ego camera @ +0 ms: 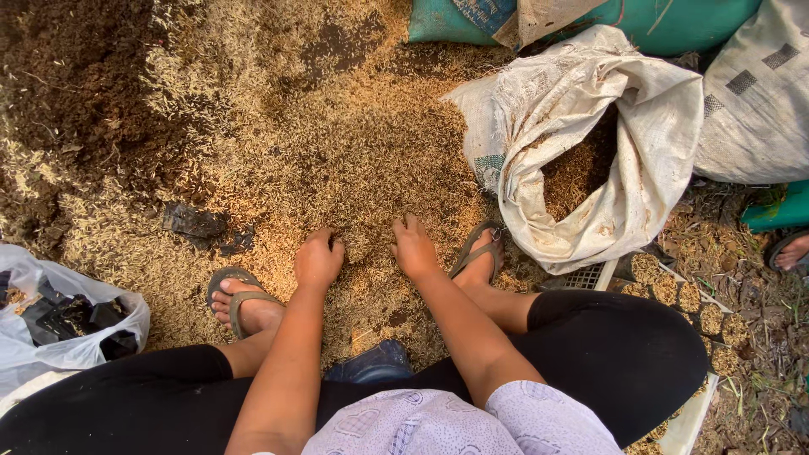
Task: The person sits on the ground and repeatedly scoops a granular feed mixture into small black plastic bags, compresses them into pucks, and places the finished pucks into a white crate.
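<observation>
Golden rice husk covers most of the ground, spread thick over dark soil that shows through at the upper left and in a patch near the top. Someone squats over it in black trousers and a pale patterned top, feet in grey-brown flip-flops planted on either side of the working spot. Both arms reach straight down between the knees. The left hand rests knuckles-up on the husk, fingers curled under into a loose fist, so I cannot tell whether it grips any husk. The right hand sits just beside it, palm down, fingers bent and pressed into the same layer; it holds nothing that I can make out. The two hands are near each other but apart, with a strip of husk between them. Just right of the right foot a white woven sack lies slumped with its mouth rolled open, more husk showing inside. Behind it sit a green sack and a grey-white one. At the left edge a thin white plastic bag holds dark pieces. A small dark scrap lies on the husk ahead of the left foot, and another person's toes show at the far right.
</observation>
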